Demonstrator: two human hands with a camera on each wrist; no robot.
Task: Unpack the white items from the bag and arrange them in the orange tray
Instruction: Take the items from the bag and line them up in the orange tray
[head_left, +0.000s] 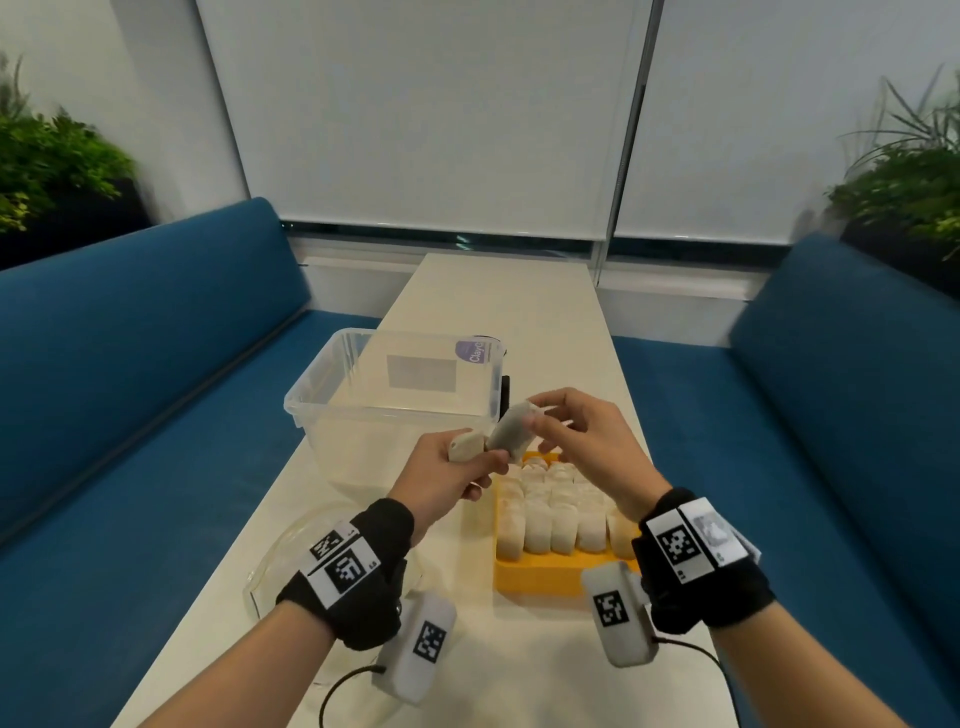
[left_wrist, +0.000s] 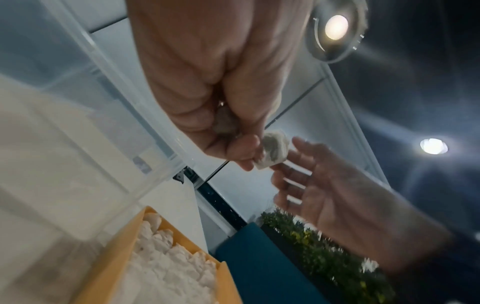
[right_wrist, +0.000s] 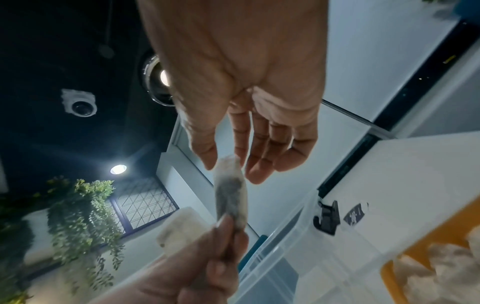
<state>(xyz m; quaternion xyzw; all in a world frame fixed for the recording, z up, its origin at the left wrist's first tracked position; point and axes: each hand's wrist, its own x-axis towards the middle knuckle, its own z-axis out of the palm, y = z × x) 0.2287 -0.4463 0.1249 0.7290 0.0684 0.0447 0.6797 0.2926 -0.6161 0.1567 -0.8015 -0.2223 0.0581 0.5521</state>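
Above the table my left hand (head_left: 467, 462) grips one white packet (head_left: 464, 447) in its curled fingers and pinches the lower end of a second, greyish-white packet (head_left: 511, 431). My right hand (head_left: 537, 413) pinches the top of that second packet (right_wrist: 231, 193) between thumb and forefinger, the other fingers straight. Both hands hover just beyond the far end of the orange tray (head_left: 540, 577), which holds several white packets (head_left: 550, 514) standing in rows. A clear plastic bag (head_left: 291, 545) lies flat under my left wrist; I cannot tell what it holds.
A clear plastic bin (head_left: 322, 384) stands on the white table (head_left: 498, 312) just behind and left of my hands. Blue sofas (head_left: 130, 364) flank the table on both sides. Bare tabletop stretches beyond the bin and in front of the tray.
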